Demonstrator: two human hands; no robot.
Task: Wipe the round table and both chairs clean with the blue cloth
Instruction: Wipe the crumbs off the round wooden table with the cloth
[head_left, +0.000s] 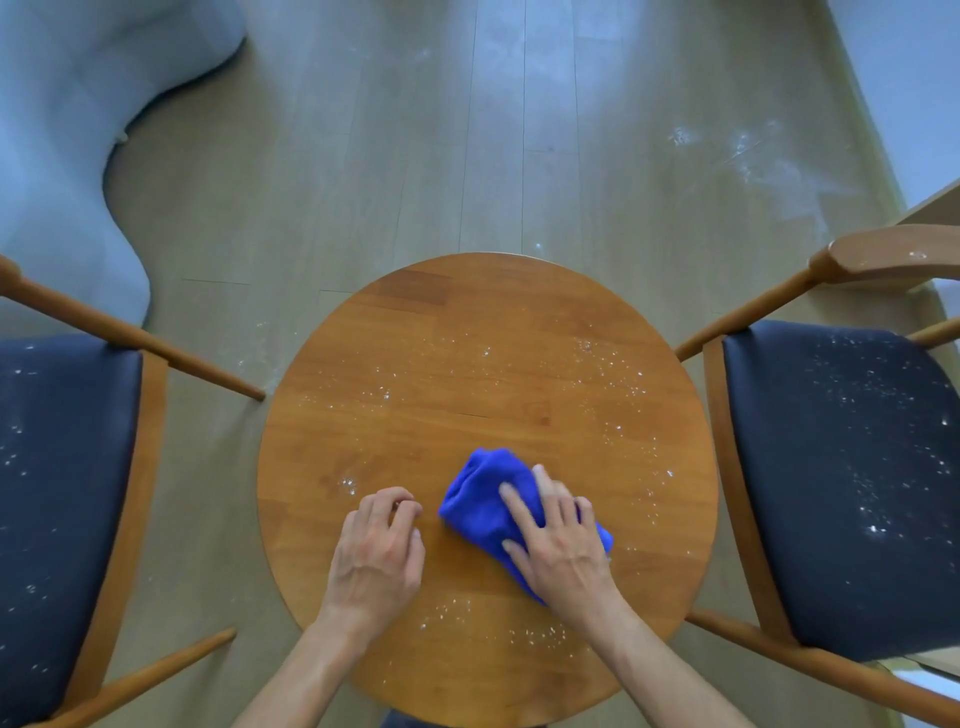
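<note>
The round wooden table (415, 332) stands in the middle, dusted with white crumbs across its far, right and near parts. A bunched blue cloth (480, 493) lies on its near-right area. My right hand (558, 540) presses flat on the cloth with fingers spread. My left hand (379, 545) rests on the bare tabletop just left of the cloth, its fingers curled under and holding nothing. A dark-cushioned wooden chair (62, 467) stands to the left and another (841, 467) to the right, both seats speckled with white crumbs.
Pale wooden floor (467, 130) lies beyond the table, with white dust smears at the far right (737, 150). A grey rounded upholstered piece (57, 130) fills the far left. The right chair's armrest (893, 254) carries a few crumbs.
</note>
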